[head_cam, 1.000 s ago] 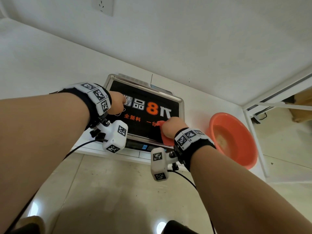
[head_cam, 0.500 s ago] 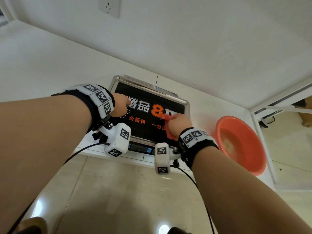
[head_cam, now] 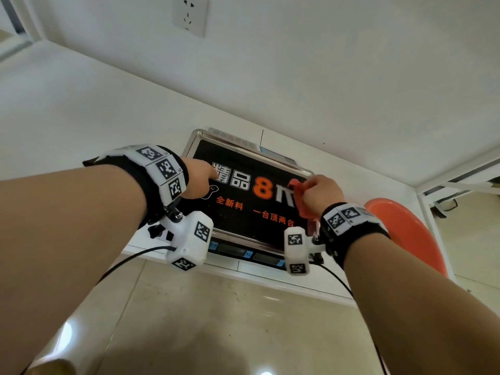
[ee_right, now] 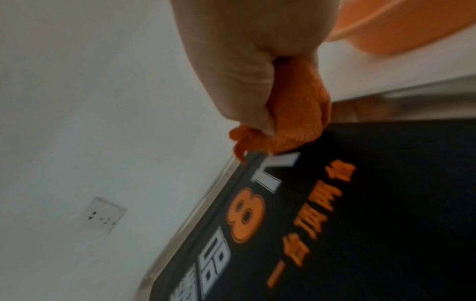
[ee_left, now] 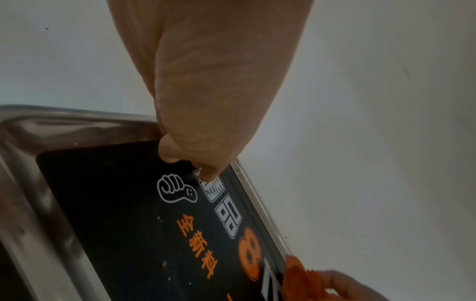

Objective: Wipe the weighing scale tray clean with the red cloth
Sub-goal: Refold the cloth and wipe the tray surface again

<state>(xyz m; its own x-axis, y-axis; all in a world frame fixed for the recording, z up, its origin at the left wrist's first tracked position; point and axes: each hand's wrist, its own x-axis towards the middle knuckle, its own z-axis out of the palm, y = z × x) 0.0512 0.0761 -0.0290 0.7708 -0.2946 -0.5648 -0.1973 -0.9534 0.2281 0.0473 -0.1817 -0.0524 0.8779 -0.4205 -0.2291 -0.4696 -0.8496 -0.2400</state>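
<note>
the right hand [head_cam: 322, 196] clenched the red cloth [head_cam: 299, 197] in its curled fingers, the bunched cloth lying on the weighing scale tray [ee_left: 23, 183] near its far right edge (one end stuck out). the left hand [head_cam: 198, 182] pressed nearly straight fingertips [ee_left: 206, 173] on the far left corner.

Cloth [head_cam: 299, 197] farther back on tray [head_cam: 230, 223]

My head view looks forward and down on the whole tray [head_cam: 243, 237] from above. My two wrist views skim it close from opposite ends, sharing its printed middle.
</note>
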